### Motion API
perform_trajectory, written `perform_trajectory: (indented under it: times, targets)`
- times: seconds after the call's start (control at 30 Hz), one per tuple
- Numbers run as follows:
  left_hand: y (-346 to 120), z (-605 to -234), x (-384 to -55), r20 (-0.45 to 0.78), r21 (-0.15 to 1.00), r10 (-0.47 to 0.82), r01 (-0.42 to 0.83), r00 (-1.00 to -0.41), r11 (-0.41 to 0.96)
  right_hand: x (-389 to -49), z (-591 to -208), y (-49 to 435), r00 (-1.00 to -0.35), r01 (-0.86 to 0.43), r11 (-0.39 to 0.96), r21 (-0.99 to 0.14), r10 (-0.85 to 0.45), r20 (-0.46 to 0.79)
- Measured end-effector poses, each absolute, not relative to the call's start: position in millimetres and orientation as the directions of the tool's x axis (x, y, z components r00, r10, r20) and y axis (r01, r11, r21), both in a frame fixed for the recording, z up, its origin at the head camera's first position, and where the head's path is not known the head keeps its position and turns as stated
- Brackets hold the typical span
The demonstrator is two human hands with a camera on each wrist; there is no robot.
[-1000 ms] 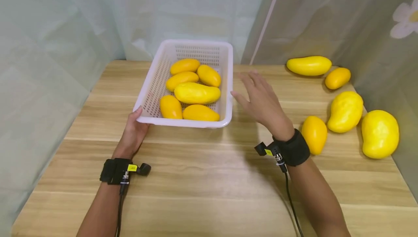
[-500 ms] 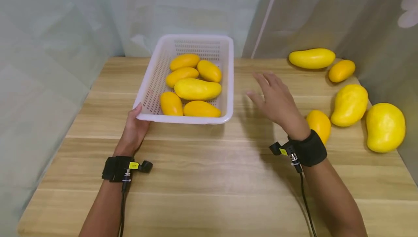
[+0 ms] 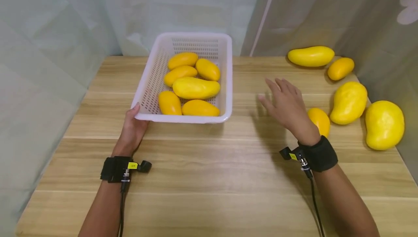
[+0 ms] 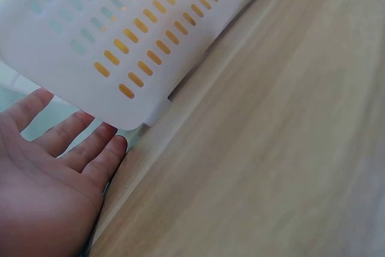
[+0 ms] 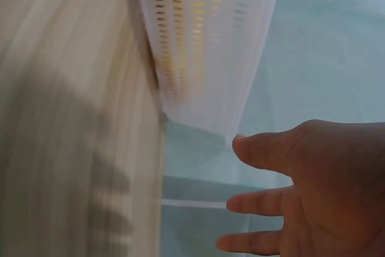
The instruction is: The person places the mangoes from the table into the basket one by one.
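A white perforated plastic basket (image 3: 179,118) holding several yellow-orange mangoes (image 3: 196,88) stands left of centre on the table. My left hand (image 3: 133,130) holds its near left corner, thumb over the rim. In the left wrist view, the fingers (image 4: 107,159) of that hand reach along the outside of the basket wall. Right of the basket, my right hand (image 3: 289,107) hovers over the table with fingers spread and nothing in them. It is nearest to an orange mango (image 3: 320,120) that it partly hides. The right wrist view shows the hand apart from the basket (image 5: 252,58).
More mangoes lie along the right side: a long yellow one (image 3: 311,56) and a small orange one (image 3: 340,68) at the back, and two big yellow ones (image 3: 349,102) further forward. Curtains (image 3: 196,8) enclose the wooden table (image 3: 196,182) behind and at the sides.
My right hand has moved away from the basket's right side, rightward toward the loose mangoes. The left hand stays at the basket corner, and the mangoes inside lie as before.
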State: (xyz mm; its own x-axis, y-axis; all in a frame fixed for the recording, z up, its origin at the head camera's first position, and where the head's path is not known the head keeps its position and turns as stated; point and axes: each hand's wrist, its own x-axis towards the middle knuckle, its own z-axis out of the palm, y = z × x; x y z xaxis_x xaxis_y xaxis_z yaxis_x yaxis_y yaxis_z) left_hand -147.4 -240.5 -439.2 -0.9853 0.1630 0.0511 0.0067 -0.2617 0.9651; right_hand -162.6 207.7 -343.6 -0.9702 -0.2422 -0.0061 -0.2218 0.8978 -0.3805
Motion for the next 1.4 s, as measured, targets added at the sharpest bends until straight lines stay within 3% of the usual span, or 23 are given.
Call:
perform_trajectory:
  times: [0.77,1.4]
  targets:
    - [-239.3,-437.0,-145.1,0.051,0.974,0.164,0.013,-0.985,-0.224,-130.0,-367.2,265.6,-0.992,-0.109,0.93,-0.35,-0.078,0.102]
    - [-239.0,-437.0,-145.5,0.039,0.974,0.153,0.003,-0.987,-0.228,-113.4,-386.6,296.2,-0.999,0.033,0.924,-0.382,0.045,0.024]
